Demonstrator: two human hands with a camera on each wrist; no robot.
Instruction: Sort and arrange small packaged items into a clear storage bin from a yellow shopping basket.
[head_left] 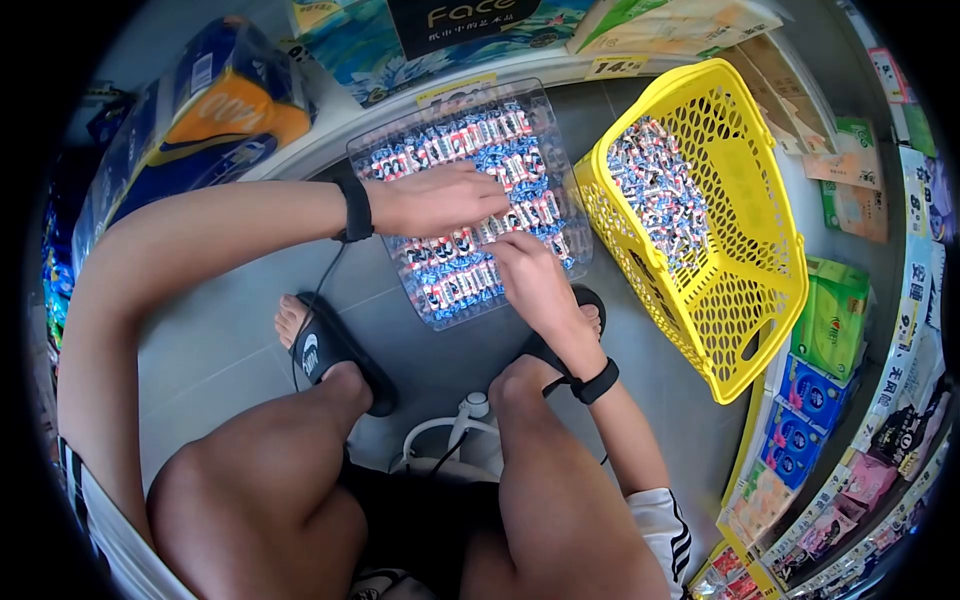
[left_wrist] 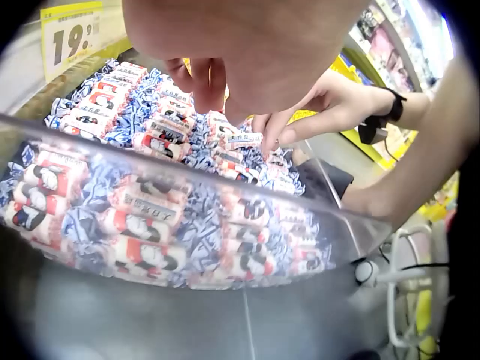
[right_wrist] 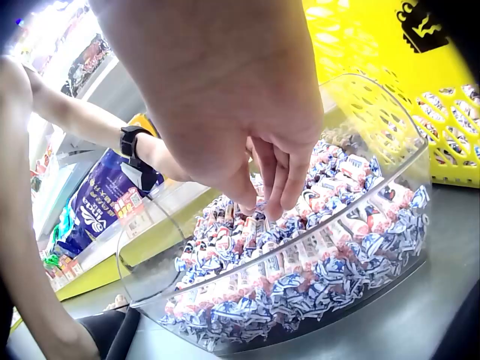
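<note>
A clear plastic bin (head_left: pixel 440 318) stands on the floor between the feet, holding rows of wrapped candies (head_left: pixel 455 287) with blue twisted ends. My left hand (head_left: pixel 445 200) is over the middle rows, fingers bent down among the candies; whether it holds one I cannot tell. Close beside it, my right hand (head_left: pixel 535 285) pinches a wrapped candy (left_wrist: pixel 244 140) between thumb and fingers, low over the rows. In the right wrist view, the right fingertips (right_wrist: pixel 274 210) point down at the candies.
Right of the bin, a yellow basket (head_left: pixel 740 190) holds many loose candies (head_left: pixel 660 190). Shelves with tissue packs (head_left: pixel 835 315) line the right side. A blue and orange package (head_left: pixel 215 120) stands at left, and a boxed product (head_left: pixel 470 30) is behind the bin. A white stool (head_left: pixel 450 425) is below.
</note>
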